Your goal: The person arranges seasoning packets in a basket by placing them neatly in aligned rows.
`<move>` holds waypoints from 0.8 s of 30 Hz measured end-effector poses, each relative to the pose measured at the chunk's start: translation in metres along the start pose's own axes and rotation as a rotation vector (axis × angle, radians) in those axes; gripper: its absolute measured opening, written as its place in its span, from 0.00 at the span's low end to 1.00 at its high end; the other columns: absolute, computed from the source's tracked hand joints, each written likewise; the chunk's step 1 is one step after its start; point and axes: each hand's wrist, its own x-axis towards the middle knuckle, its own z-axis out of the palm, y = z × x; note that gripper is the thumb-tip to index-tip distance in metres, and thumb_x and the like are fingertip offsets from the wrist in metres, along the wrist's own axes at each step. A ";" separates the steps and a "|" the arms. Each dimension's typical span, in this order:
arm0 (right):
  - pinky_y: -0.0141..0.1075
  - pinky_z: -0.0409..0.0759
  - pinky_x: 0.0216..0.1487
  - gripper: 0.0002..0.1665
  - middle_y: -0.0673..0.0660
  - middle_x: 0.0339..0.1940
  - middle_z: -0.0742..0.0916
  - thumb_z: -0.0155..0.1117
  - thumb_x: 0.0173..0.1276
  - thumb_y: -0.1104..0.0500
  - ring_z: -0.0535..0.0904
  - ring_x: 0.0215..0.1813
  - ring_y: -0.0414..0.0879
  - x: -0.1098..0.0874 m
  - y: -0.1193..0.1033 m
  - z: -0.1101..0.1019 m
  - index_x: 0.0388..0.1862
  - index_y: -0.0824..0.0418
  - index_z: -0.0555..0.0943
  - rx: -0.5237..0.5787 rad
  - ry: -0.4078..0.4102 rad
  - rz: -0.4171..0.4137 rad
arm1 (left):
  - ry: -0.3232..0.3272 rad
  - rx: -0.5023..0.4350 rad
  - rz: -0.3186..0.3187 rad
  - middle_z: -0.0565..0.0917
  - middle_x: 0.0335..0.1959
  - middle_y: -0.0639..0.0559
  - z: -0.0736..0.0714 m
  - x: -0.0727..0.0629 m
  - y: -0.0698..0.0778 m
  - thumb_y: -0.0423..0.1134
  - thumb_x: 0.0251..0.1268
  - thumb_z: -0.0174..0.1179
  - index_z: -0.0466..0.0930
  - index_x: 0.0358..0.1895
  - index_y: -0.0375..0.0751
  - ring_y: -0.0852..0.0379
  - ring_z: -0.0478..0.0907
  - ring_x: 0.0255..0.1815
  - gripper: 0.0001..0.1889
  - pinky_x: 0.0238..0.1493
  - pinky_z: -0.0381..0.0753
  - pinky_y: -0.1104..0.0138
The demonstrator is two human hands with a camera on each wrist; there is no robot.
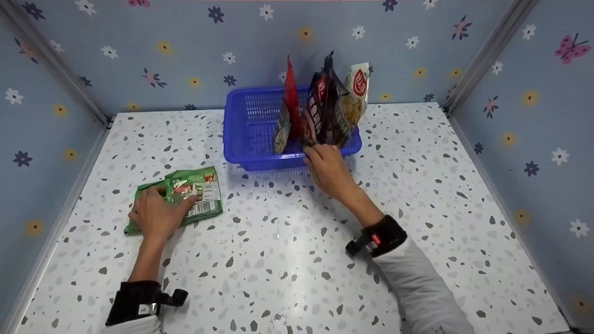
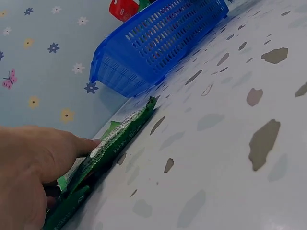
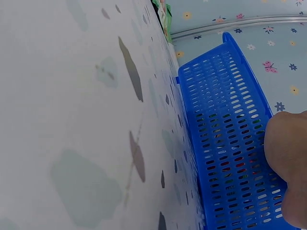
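My left hand (image 1: 160, 211) grips a green packet (image 1: 203, 192) lying on the speckled table, thumb on its printed face and fingers bent over the left part. Seen from the left wrist, the green packet (image 2: 112, 143) slants with a dark gap under it, and a second green layer shows below. At the front rim of a blue plastic basket (image 1: 260, 160), my right hand (image 1: 329, 169) curls its fingers over the edge; the right wrist view shows part of that hand against the basket's slotted wall (image 3: 230, 143). The fingertips inside are hidden.
Several food pouches stand upright in the basket: a red pouch (image 1: 291, 102), a dark pouch (image 1: 313, 111) and a pale pouch (image 1: 357, 93) among them. A small packet (image 1: 281, 132) leans near the red one. Flowered panels (image 1: 185, 51) enclose the table (image 1: 278, 260) at back and sides.
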 end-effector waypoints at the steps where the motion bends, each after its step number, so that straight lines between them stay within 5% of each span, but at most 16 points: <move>1: 0.52 0.82 0.62 0.20 0.63 0.54 0.91 0.56 0.92 0.55 0.87 0.55 0.58 0.000 0.000 0.000 0.65 0.68 0.85 0.001 0.000 0.000 | 0.005 -0.030 0.000 0.76 0.76 0.25 0.000 0.000 0.001 0.62 0.64 0.81 0.71 0.77 0.27 0.24 0.67 0.80 0.51 0.82 0.52 0.27; 9: 0.53 0.82 0.61 0.19 0.63 0.53 0.91 0.56 0.93 0.56 0.87 0.54 0.59 0.000 0.001 0.001 0.64 0.68 0.85 -0.010 0.003 -0.003 | 0.030 -0.259 0.011 0.75 0.79 0.21 0.000 0.000 0.003 0.47 0.65 0.84 0.64 0.80 0.32 0.24 0.70 0.83 0.49 0.89 0.54 0.32; 13: 0.53 0.81 0.62 0.19 0.63 0.53 0.91 0.55 0.93 0.56 0.87 0.55 0.59 0.001 0.000 0.001 0.65 0.68 0.85 -0.013 -0.004 0.003 | 0.027 -0.335 0.008 0.77 0.80 0.25 -0.002 -0.001 0.007 0.46 0.67 0.83 0.69 0.81 0.34 0.29 0.72 0.85 0.45 0.85 0.71 0.38; 16: 0.52 0.81 0.62 0.20 0.63 0.54 0.91 0.55 0.93 0.55 0.87 0.56 0.59 0.001 0.000 -0.001 0.65 0.68 0.85 -0.011 -0.009 0.006 | 0.054 -0.341 0.040 0.87 0.70 0.32 -0.001 -0.001 0.011 0.49 0.71 0.81 0.78 0.76 0.36 0.44 0.85 0.70 0.38 0.71 0.81 0.56; 19: 0.52 0.82 0.62 0.20 0.62 0.54 0.91 0.56 0.93 0.55 0.87 0.56 0.59 0.001 -0.001 -0.002 0.65 0.68 0.85 -0.005 -0.013 0.008 | 0.098 -0.355 0.094 0.93 0.58 0.38 0.002 -0.002 0.013 0.51 0.76 0.77 0.84 0.68 0.36 0.68 0.88 0.51 0.28 0.54 0.80 0.76; 22: 0.52 0.82 0.63 0.20 0.62 0.54 0.91 0.55 0.93 0.55 0.87 0.56 0.59 0.001 -0.001 -0.002 0.65 0.68 0.85 -0.002 -0.020 0.011 | 0.113 -0.426 0.127 0.96 0.47 0.51 0.003 -0.001 0.014 0.49 0.78 0.75 0.87 0.62 0.35 0.82 0.85 0.40 0.23 0.43 0.80 0.83; 24: 0.52 0.82 0.63 0.20 0.62 0.54 0.91 0.55 0.93 0.55 0.87 0.56 0.59 0.001 -0.001 -0.003 0.66 0.67 0.85 -0.001 -0.027 0.014 | 0.106 -0.486 0.129 0.94 0.41 0.62 0.003 -0.001 0.014 0.49 0.79 0.74 0.87 0.60 0.36 0.82 0.84 0.34 0.21 0.36 0.79 0.83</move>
